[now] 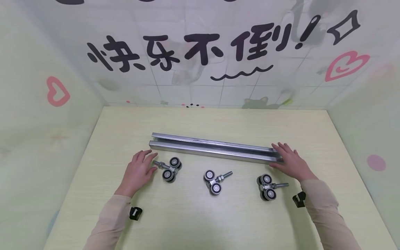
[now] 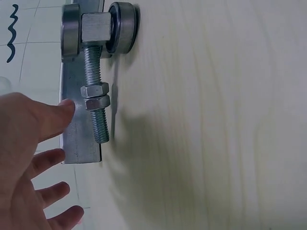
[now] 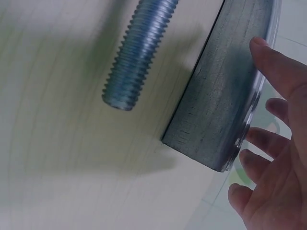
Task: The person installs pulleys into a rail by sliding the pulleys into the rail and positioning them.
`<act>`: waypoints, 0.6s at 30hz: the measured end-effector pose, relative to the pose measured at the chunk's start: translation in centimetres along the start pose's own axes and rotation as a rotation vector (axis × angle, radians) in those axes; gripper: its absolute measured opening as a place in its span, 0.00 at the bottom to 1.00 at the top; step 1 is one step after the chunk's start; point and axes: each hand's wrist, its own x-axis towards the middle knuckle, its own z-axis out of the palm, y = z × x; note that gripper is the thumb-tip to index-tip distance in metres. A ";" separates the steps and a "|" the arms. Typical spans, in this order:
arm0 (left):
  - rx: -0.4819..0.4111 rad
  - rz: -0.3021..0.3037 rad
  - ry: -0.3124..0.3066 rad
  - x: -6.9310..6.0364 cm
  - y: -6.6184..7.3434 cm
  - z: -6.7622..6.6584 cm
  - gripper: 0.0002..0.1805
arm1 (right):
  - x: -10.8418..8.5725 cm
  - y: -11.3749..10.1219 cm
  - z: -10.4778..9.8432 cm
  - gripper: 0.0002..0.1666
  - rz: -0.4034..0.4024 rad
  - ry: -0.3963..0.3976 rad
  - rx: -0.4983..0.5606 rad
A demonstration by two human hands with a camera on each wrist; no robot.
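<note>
A silver metal C-channel rail [image 1: 212,150] lies slightly slanted across the table, its slot facing up. My right hand [image 1: 293,165] spans the rail's right end, fingers spread; in the right wrist view the thumb [image 3: 276,64] is at the rail's upper edge. Near the left end, my left hand [image 1: 137,172] has loosely bent fingers and holds nothing. Beside it lies a roller trolley [image 1: 171,170], its threaded bolt [image 2: 99,122] with two nuts pointing toward that hand. Whether the left fingertips touch the rail, I cannot tell.
Two more roller trolleys lie in front of the rail: one in the middle [image 1: 213,182], one at right [image 1: 266,187], bolts pointing right. A printed white curtain [image 1: 200,90] stands behind the pale wooden table [image 1: 187,222], with hangings at both sides.
</note>
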 end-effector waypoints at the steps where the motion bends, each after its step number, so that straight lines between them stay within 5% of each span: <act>1: -0.002 0.007 0.002 0.0 0.0 0.0 0.25 | 0.0 0.0 0.0 0.43 0.000 -0.002 0.001; 18: -0.030 0.043 -0.046 0.2 -0.3 1.0 0.22 | 0.8 0.5 0.0 0.43 0.037 -0.059 0.023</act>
